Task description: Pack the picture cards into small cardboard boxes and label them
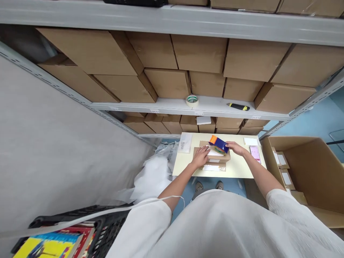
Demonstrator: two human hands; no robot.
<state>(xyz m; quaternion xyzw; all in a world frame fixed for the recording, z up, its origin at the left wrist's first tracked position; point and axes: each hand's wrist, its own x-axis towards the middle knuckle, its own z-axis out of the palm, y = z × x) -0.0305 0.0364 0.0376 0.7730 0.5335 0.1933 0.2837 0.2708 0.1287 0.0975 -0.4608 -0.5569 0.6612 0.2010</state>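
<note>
A small cardboard box (228,157) lies on the pale yellow table (239,171) in front of me. My left hand (201,157) rests with its fingers spread on the box's left side. Wrapped round the back of a blue and orange tape dispenser (220,144), my right hand (235,147) holds it over the top of the box. White paper (212,152) shows on the box top, partly hidden by the dispenser. Along the near side of the box lies a strip with a white label (211,167).
A plastic sleeve (185,142), white cards (250,141) and a pink phone-like item (254,153) lie on the table. Shelves of cartons stand behind, with a tape roll (192,101) and a cutter (238,106). An open carton (309,168) is right; a book crate (107,225) is left.
</note>
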